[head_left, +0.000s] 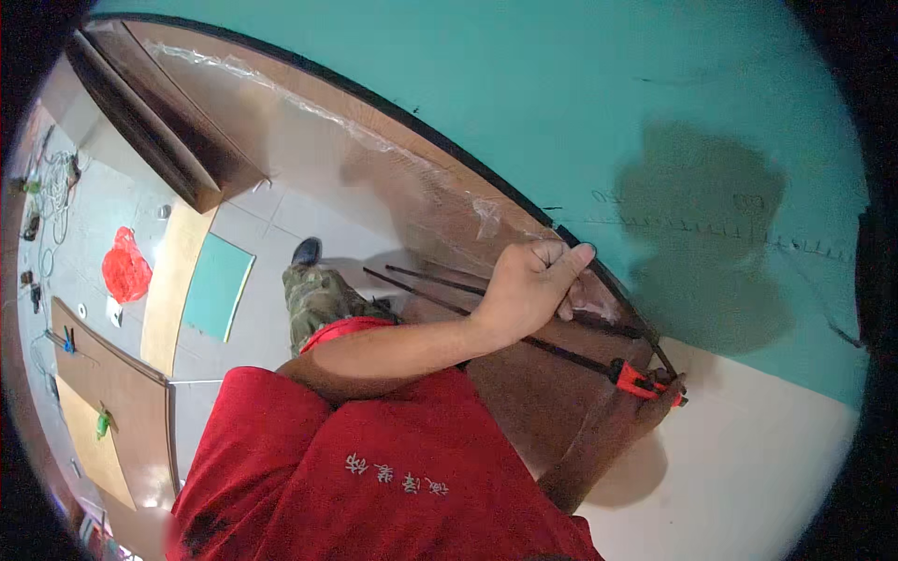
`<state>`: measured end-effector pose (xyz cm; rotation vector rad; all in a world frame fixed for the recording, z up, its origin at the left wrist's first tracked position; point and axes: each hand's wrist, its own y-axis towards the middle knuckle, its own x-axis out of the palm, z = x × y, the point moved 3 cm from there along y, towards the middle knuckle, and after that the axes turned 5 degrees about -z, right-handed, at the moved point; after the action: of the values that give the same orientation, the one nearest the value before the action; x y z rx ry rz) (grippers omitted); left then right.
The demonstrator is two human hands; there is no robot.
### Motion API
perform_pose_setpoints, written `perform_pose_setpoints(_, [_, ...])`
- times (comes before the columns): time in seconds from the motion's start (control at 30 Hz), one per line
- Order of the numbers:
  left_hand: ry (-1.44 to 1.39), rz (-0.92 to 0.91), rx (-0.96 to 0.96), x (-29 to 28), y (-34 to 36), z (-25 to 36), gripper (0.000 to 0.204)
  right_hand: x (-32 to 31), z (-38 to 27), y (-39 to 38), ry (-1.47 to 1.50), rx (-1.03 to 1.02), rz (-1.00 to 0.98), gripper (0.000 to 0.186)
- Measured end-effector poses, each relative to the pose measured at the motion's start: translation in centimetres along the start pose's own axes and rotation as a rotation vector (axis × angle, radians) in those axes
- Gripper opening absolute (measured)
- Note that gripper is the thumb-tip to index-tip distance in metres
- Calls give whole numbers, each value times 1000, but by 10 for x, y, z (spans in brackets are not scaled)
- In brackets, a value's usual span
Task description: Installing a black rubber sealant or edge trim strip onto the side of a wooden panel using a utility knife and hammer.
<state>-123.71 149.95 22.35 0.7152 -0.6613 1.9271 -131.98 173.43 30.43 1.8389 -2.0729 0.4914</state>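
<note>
My left hand point(528, 280) is closed over the top edge of a brown wooden board point(552, 402) that leans against the teal wall point(561, 103); clear film covers part of the board. My right hand point(659, 393) grips the red handle of a bar clamp point(636, 379) at the board's corner. The clamp's thin black bars point(440, 294) run back to the left under my left forearm. My red shirt point(393, 467) fills the lower middle.
My camouflage trouser leg point(318, 299) and dark shoe point(305, 251) stand on pale floor tiles. On the floor to the left lie a teal panel point(217, 285), wooden boards point(103, 402), a red plastic bag point(124, 268) and cables point(56, 182). Below the teal, the wall is white point(748, 467).
</note>
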Motion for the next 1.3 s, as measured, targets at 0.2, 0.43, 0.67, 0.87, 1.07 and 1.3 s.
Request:
perform_pose_setpoints(0.2, [-19, 20, -58, 1, -7, -8, 42, -42, -5, 39, -85, 209, -605, 56])
perform_pose_setpoints(0.43, [-42, 28, -92, -4, -8, -19, 36, -58, -7, 57, -109, 96, -152, 23])
perform_pose_setpoints(0.67, [-94, 45, -121, -5, -10, -16, 38, -108, -23, 95, -226, -59, -116, 21])
perform_pose_setpoints(0.87, [-81, 43, -94, -16, -6, -28, 35, -3, 28, -6, -650, -582, -204, 19])
perform_pose_setpoints(1.07, [-87, 18, -96, -8, -7, -27, 35, -135, -2, 122, -586, -80, -130, 49])
perform_pose_setpoints(1.3, [126, 26, 29, -19, -1, -32, 36, -90, 8, 75, -108, -100, 43, 52])
